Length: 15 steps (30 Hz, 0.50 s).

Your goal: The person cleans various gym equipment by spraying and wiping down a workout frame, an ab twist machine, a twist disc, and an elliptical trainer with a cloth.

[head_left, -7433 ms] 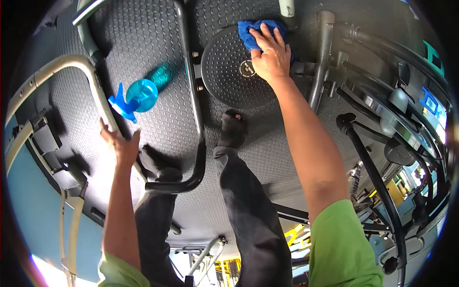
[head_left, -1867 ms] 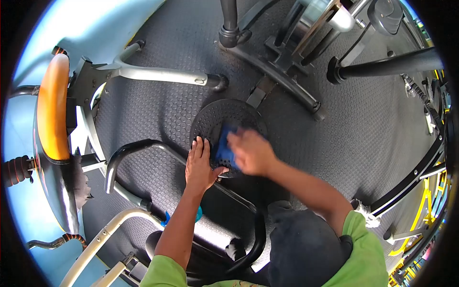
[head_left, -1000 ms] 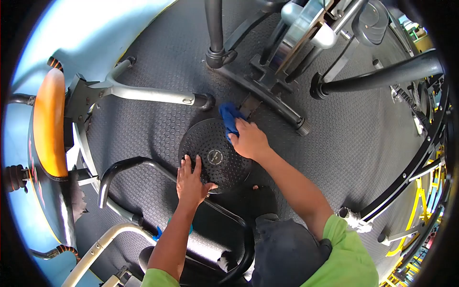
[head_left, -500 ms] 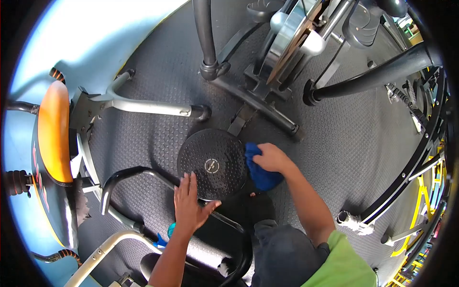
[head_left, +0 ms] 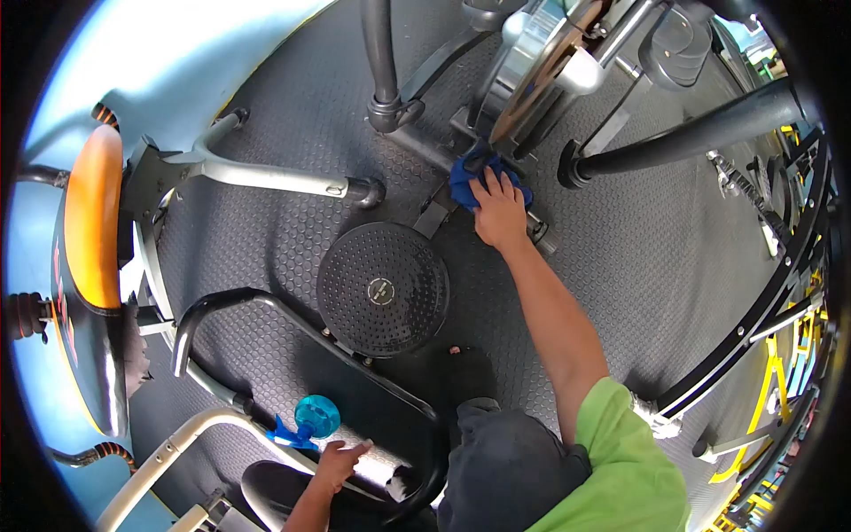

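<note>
My right hand (head_left: pixel 502 209) presses a blue cloth (head_left: pixel 463 182) onto the black base bar (head_left: pixel 422 149) of a machine, with its fingers spread over the cloth. Below and left of it lies a round black studded disc (head_left: pixel 383 257), which neither hand touches. Near the bottom, my left hand (head_left: pixel 339 463) has its thumb and a finger apart and holds nothing. Just above that hand is a teal spray bottle (head_left: pixel 316 416) with a blue nozzle, close to a curved pale frame tube.
An orange and black padded seat (head_left: pixel 97 239) stands at the left, by a silver frame leg (head_left: pixel 275 176). A flywheel machine (head_left: pixel 532 75) rises at the top. A bent black tube (head_left: pixel 292 315) runs below the disc. Yellow frames (head_left: pixel 771 381) are at the right.
My right hand has moved the cloth up from beside the disc to the base bar. My left hand has left the disc's edge and moved down near the bottle, which now shows more fully.
</note>
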{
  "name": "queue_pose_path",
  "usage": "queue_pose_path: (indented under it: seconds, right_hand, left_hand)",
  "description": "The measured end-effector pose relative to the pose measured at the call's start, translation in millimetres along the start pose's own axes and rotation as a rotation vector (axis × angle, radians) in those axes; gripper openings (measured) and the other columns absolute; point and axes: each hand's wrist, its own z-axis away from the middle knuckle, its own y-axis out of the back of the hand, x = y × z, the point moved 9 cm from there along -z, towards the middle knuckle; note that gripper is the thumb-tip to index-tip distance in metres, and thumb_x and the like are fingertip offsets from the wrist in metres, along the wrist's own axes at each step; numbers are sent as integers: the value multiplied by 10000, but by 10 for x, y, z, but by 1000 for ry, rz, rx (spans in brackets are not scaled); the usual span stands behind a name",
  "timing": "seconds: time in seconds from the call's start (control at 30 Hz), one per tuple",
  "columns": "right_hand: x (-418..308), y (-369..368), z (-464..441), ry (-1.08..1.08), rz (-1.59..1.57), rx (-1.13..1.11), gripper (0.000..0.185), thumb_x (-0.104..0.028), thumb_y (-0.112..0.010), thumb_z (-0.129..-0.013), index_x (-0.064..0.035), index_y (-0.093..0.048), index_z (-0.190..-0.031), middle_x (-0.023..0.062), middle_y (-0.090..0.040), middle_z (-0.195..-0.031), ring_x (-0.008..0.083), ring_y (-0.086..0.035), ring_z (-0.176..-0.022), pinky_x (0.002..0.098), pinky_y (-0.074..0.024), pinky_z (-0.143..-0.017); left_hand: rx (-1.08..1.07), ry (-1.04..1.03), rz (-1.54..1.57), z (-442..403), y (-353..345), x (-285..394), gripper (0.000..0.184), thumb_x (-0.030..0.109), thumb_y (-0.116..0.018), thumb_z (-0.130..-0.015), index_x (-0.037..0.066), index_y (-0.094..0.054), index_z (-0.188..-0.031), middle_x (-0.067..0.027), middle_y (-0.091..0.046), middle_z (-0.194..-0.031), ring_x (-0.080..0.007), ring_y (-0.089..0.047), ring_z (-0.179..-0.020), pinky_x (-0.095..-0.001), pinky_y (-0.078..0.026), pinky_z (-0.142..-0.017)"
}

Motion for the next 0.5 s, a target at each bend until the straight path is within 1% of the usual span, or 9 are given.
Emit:
queue_pose_path:
  seconds: [0.07,0.17,0.23,0.3,0.33,0.37,0.43,0.47,0.5]
  right_hand:
    - [87,27,176,-59,16,10,558,-116,-566,-803,-123,-506,-1358,150,-457,-1440,383,-413,-1329,488,-343,-1068]
    - [411,35,688,-46,77,117,563,-84,-561,-783,-104,-517,-1344,150,-488,-1412,385,-446,-1295,489,-356,-1060]
    - [287,84,585,26,155,125,551,-88,-565,-781,-91,-527,-1331,153,-510,-1390,389,-466,-1275,487,-359,-1059]
    - [400,-51,332,-204,-22,14,537,-101,-581,-781,-76,-544,-1317,156,-515,-1384,389,-458,-1285,478,-363,-1066]
    - [235,-73,114,-120,-38,8,533,-119,-604,-781,-64,-551,-1308,149,-522,-1380,382,-439,-1304,478,-367,-1069]
    - [105,-140,-106,-99,-29,3,533,-119,-604,-781,-64,-551,-1308,149,-522,-1380,382,-439,-1304,478,-367,-1069]
    - [-404,-173,-435,230,-44,144,534,-106,-616,-772,-66,-557,-1301,133,-534,-1370,376,-456,-1284,471,-375,-1065]
    - [-482,-289,-595,249,-42,141,534,-106,-616,-772,-66,-557,-1301,133,-534,-1370,376,-456,-1284,471,-375,-1065]
    - [-541,-414,-748,261,-38,164,525,-99,-621,-759,-61,-575,-1281,127,-538,-1364,376,-464,-1276,470,-380,-1061]
  left_hand:
    - [34,89,261,33,55,8,1190,460,-847,-680,-76,-138,-1472,-245,-408,-1397,-371,-510,-1201,-520,-486,-895]
    - [164,17,407,-64,155,119,1149,454,-821,-716,-96,-146,-1465,-206,-423,-1386,-417,-471,-1236,-562,-446,-939]
    - [255,65,500,-47,146,131,1111,469,-826,-699,-79,-226,-1457,-191,-431,-1407,-396,-432,-1289,-526,-405,-1011]
    - [462,-115,461,-149,345,196,1035,465,-833,-692,-45,-326,-1437,-207,-431,-1428,-348,-428,-1311,-434,-371,-1067]
    - [559,11,403,-99,407,142,956,432,-845,-695,-24,-401,-1408,-221,-431,-1436,-310,-438,-1311,-365,-337,-1097]
    - [549,21,422,-172,387,103,956,432,-845,-695,-24,-401,-1408,-221,-431,-1436,-310,-438,-1311,-365,-337,-1097]
    - [711,-272,451,-273,572,64,900,459,-828,-715,-66,-467,-1349,-236,-512,-1356,-355,-516,-1223,-411,-351,-1086]
    - [952,-437,374,-355,668,-76,847,421,-824,-738,-45,-470,-1350,-221,-496,-1342,-350,-544,-1169,-417,-388,-1054]
    - [953,-429,391,-323,743,-38,847,421,-824,-738,-45,-470,-1350,-221,-496,-1342,-350,-544,-1169,-417,-388,-1054]
